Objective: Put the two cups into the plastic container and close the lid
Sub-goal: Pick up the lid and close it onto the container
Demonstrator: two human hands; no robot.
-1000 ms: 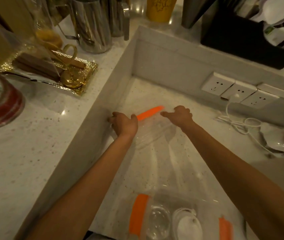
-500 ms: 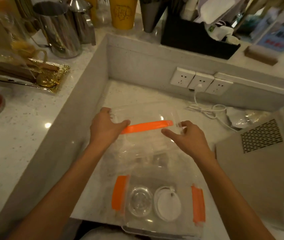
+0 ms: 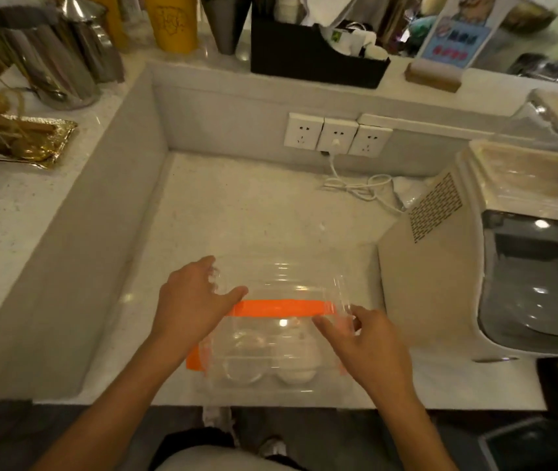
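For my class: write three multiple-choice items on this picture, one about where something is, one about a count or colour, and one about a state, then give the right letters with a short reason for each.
1. Where are the two cups?
A. On the raised counter beside the steel jugs
B. Inside the plastic container
C. On the floor

2. How many wall sockets sit in the row on the back wall?
A. One
B. Three
C. Five

3. What state is the lid in?
A. Lying flat on the counter away from the container
B. Held by both hands, partly lowered over the container
C. Missing from view

Answers:
1 B: both cups show through the clear walls of the plastic container.
2 B: three white plates stand side by side, the middle one with a plug in it.
3 B: the left hand and right hand grip its ends by the orange strip.
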